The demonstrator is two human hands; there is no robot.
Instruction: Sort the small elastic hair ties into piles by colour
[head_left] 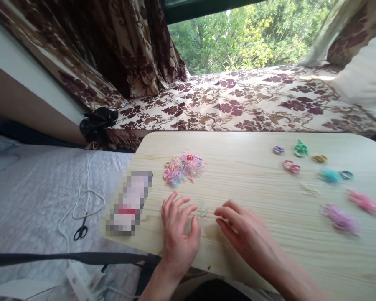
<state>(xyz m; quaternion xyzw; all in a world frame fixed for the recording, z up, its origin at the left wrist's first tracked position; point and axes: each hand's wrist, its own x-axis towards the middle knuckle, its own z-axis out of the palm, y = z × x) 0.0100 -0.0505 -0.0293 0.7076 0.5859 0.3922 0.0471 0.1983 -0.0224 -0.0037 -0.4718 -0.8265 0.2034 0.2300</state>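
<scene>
My left hand point(179, 236) rests low over the table with its fingers spread and nothing in it. Opposite it, my right hand point(246, 234) has loosely curled fingers, thumb and forefinger slightly apart, and nothing visible between them. A few pale green elastic bands point(203, 209), somewhat blurred, lie on the table between the two hands. Beyond my left hand is a tangled heap of small multicoloured elastic bands point(184, 167). Over on the right lie separate bunches: pink bands point(364, 202), purple bands point(341, 219), turquoise bands point(330, 175) and cream bands point(310, 190).
Small looped ties, including a green one point(301, 149) and a red-pink one point(291, 167), sit at the table's point(238, 154) back right. A pixelated object point(131, 205) lies by the left edge. Black-handled scissors point(80, 232) and a white cable point(89, 192) are on the bedding.
</scene>
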